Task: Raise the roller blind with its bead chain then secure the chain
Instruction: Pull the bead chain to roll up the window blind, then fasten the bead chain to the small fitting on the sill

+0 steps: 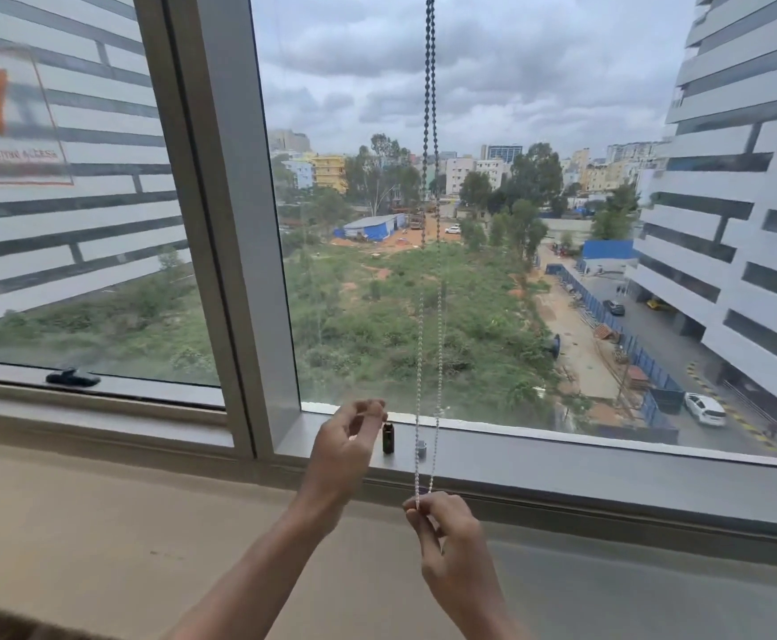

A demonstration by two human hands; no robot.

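Where the bead chain crosses the greenery, its pale beads are hard to trace; the blind itself is out of view. Chain's bottom loop is pinched by the right hand. Left hand is held loosely curled, gripping nothing, beside a small black clip on the grey window sill.

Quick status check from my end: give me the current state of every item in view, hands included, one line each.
Bead chain: hanging as a loop, bottom end pinched.
Right hand: shut on the bead chain's bottom end.
Left hand: raised near the sill, fingers curled, holding nothing visible.
Roller blind: not in view; glass uncovered.
Small black object: upright on the sill.
Small grey piece: on the sill, behind the chain.
Window handle: lying flat.
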